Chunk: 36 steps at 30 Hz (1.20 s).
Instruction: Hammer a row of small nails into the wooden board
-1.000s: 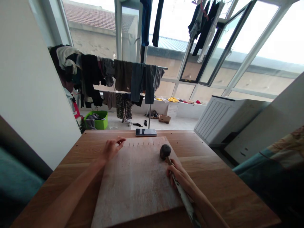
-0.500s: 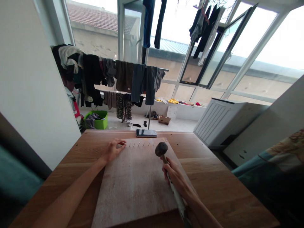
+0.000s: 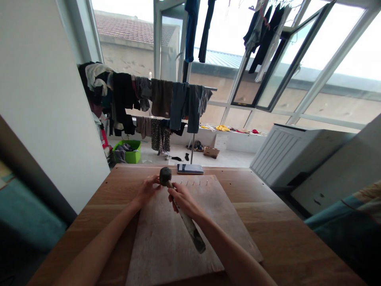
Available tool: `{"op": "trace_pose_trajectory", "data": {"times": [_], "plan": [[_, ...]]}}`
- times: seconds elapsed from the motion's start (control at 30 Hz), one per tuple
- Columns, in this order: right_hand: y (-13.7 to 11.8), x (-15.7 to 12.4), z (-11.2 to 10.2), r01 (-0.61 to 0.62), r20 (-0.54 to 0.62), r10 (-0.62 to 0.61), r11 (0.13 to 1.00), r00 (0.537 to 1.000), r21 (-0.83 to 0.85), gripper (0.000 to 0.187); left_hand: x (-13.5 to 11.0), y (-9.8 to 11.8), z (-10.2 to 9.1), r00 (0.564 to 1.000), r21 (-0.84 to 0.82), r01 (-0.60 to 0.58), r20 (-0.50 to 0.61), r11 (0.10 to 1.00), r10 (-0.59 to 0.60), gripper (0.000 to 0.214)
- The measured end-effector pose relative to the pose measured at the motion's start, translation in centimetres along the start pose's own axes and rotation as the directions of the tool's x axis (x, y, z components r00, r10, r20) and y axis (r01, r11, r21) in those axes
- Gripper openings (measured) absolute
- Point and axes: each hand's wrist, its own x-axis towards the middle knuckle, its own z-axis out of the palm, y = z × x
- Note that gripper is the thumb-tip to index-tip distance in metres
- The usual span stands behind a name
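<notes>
My right hand (image 3: 185,199) is wrapped round the upper handle of a hammer (image 3: 188,225) with a dark, rounded head and a pale, worn handle. The hammer's head is over the left end of a row of several thin upright nails (image 3: 194,183) in a wooden board (image 3: 166,246). Just left of the head, my left hand (image 3: 149,188) pinches a nail at that end of the row. Its fingertips and the nail are mostly hidden behind the hammer's head. The board lies flat beneath both hands.
The board rests on a brown wooden table (image 3: 262,222). Beyond its far edge lies a phone (image 3: 190,169). Farther off are a clothes-laden drying rack (image 3: 184,107), a green tub (image 3: 135,153) and a white ribbed appliance (image 3: 272,149) at right.
My right hand has swung the hammer left, from beyond the row's right end to its left end beside my left hand. My left hand stays at the row's end. The view has shifted slightly.
</notes>
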Motion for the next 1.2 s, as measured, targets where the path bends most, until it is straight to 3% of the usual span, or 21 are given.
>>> {"op": "trace_pose_trajectory", "data": {"times": [0.17,0.27,0.37,0.5,0.63,0.77,0.87,0.97,1.07,1.13,1.2], "plan": [[-0.2,-0.2,-0.5,-0.022,0.005,0.022,1.000,1.000,0.019,0.011,0.0,-0.1,0.0,1.000,-0.016,-0.006,0.011,1.000,0.006,0.033],[-0.2,-1.5,-1.1,-0.038,-0.012,0.041,0.984,0.999,0.177,0.019,0.0,0.1,-0.2,0.999,0.024,-0.022,0.035,0.999,0.021,0.036],[0.5,-4.2,-2.0,0.051,-0.169,0.026,0.899,0.985,0.435,0.036,-0.1,0.6,-0.5,1.000,0.141,0.020,0.011,0.990,-0.022,0.041],[2.0,-8.5,-3.8,0.158,-0.404,0.139,0.770,0.904,0.618,0.044,-0.1,0.9,-0.6,1.000,0.215,0.012,-0.023,0.977,-0.007,0.042],[3.7,-11.2,-5.6,0.048,-0.405,0.253,0.797,0.879,0.602,0.051,0.1,0.7,-0.4,0.999,0.256,-0.014,-0.037,0.967,0.024,0.040],[4.6,-13.0,-7.6,-0.097,-0.318,0.225,0.923,0.921,0.372,0.053,0.0,0.5,-0.6,0.997,0.340,-0.041,-0.046,0.940,0.061,0.039],[4.5,-15.2,-9.8,-0.111,-0.336,0.073,0.989,0.939,-0.098,0.047,-2.0,0.5,-1.8,0.999,0.428,-0.042,-0.011,0.903,0.052,0.044],[4.5,-18.2,-12.1,-0.079,-0.400,-0.156,0.855,0.903,-0.513,0.038,-6.6,1.1,-3.8,0.999,0.526,-0.019,0.048,0.850,-0.008,0.047],[5.9,-21.0,-13.5,-0.038,-0.329,-0.308,0.677,0.893,-0.735,0.038,-12.1,2.7,-5.9,0.990,0.584,-0.079,0.141,0.808,-0.006,0.050],[7.3,-22.3,-13.9,-0.009,-0.238,-0.370,0.526,0.898,-0.851,0.040,-14.7,4.3,-6.5,0.944,0.561,-0.234,0.326,0.794,0.047,0.059],[8.6,-23.1,-14.4,-0.010,-0.179,-0.408,0.383,0.895,-0.924,0.040,-15.9,6.1,-6.4,0.880,0.511,-0.361,0.463,0.780,0.104,0.073]]}}
